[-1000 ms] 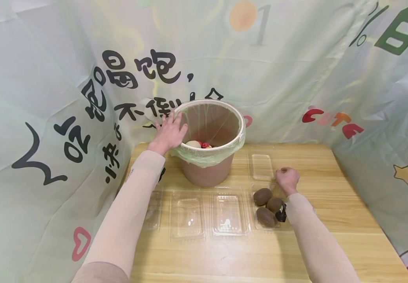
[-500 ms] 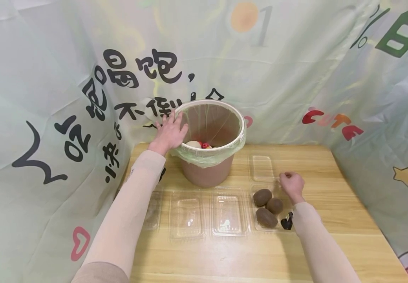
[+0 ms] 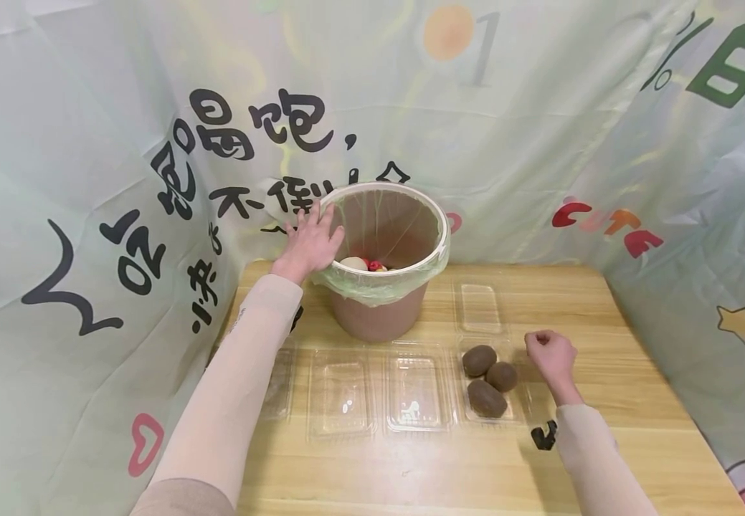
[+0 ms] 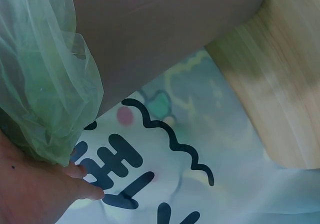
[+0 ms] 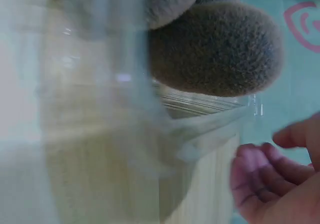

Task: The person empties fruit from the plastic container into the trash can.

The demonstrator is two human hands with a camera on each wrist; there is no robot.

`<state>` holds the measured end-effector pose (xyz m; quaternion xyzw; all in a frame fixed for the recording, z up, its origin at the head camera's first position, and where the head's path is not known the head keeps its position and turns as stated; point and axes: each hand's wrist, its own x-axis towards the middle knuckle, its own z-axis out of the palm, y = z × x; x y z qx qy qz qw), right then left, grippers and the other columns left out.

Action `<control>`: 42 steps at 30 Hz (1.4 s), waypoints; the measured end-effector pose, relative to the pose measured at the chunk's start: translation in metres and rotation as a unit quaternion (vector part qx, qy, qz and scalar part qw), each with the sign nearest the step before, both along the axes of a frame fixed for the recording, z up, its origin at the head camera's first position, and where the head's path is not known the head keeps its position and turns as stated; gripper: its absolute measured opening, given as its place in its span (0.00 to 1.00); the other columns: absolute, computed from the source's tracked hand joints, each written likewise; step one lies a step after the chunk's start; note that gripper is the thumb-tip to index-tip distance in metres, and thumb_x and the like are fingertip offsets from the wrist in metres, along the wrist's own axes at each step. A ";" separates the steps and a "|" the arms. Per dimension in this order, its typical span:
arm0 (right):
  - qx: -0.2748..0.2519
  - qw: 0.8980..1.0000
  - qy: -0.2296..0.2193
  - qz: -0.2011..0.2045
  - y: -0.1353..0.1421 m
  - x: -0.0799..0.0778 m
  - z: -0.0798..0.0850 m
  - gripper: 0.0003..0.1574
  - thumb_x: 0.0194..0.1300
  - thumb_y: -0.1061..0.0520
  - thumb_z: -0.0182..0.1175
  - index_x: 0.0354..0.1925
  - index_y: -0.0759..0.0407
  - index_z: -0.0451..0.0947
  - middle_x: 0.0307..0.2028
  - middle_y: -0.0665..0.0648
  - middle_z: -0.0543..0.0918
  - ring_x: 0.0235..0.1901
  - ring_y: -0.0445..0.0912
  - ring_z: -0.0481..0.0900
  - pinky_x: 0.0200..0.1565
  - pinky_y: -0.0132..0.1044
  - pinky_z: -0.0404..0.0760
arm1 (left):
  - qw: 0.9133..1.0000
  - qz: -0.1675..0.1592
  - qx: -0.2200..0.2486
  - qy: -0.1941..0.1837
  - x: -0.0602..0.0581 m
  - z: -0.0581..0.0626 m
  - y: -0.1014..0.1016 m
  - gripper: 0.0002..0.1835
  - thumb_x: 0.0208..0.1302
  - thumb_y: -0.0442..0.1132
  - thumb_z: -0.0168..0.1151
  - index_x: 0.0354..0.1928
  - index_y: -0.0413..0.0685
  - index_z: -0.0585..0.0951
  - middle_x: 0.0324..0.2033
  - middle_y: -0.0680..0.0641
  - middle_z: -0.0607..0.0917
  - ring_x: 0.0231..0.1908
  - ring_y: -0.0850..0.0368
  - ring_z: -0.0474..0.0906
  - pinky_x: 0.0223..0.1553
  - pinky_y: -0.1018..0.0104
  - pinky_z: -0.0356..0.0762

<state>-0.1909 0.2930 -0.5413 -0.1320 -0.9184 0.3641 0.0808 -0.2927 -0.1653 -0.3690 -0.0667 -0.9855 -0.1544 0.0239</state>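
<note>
In the head view my left hand (image 3: 310,242) rests on the left rim of a brownish-pink bucket (image 3: 378,315), fingers spread over its pale green liner bag (image 3: 372,288). That liner (image 4: 45,78) hangs beside the hand in the left wrist view. To the right, my right hand (image 3: 551,356) is above the table with loosely curled fingers and nothing visible in them. Nearest to it is a clear plastic box (image 3: 472,416) with three kiwifruits (image 3: 487,398) in it. In the right wrist view a fuzzy brown kiwifruit (image 5: 220,51) is close up, with the thumb and fingers (image 5: 255,179) apart from it.
Two clear boxes (image 3: 342,419) stand left of the kiwifruit box, and another (image 3: 280,387) is partly behind the left sleeve. A clear lid part (image 3: 478,304) lies behind the kiwifruits. Red and pale items (image 3: 354,264) show inside the bucket. Printed cloth walls (image 3: 508,143) surround the table (image 3: 372,466).
My right hand has moved away from the kiwifruit box, to the right and toward me. The left hand and the kiwifruits have stayed in place.
</note>
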 end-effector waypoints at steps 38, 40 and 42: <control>-0.191 0.968 -0.109 0.116 -0.012 0.046 -0.020 0.26 0.78 0.59 0.44 0.60 0.81 0.69 0.54 0.80 0.77 0.42 0.50 0.85 0.39 0.44 0.88 | 1.000 -0.002 -0.006 0.005 0.000 0.000 0.001 0.38 0.75 0.61 0.25 0.80 0.52 0.44 0.79 0.38 0.41 0.75 0.28 0.40 0.70 0.27 0.34; -0.187 0.970 -0.108 0.113 -0.011 0.046 -0.021 0.25 0.79 0.59 0.44 0.59 0.81 0.70 0.53 0.80 0.77 0.41 0.52 0.86 0.38 0.43 0.88 | 1.000 -0.003 -0.005 0.006 0.000 0.000 0.000 0.38 0.75 0.61 0.25 0.80 0.52 0.45 0.79 0.38 0.42 0.75 0.28 0.40 0.70 0.27 0.35; -0.189 0.969 -0.109 0.112 -0.010 0.046 -0.021 0.25 0.79 0.59 0.44 0.59 0.81 0.69 0.53 0.81 0.77 0.41 0.53 0.86 0.38 0.44 0.88 | 1.000 -0.003 -0.005 0.005 0.000 0.000 0.000 0.38 0.75 0.61 0.25 0.80 0.52 0.44 0.79 0.38 0.42 0.75 0.28 0.40 0.70 0.27 0.34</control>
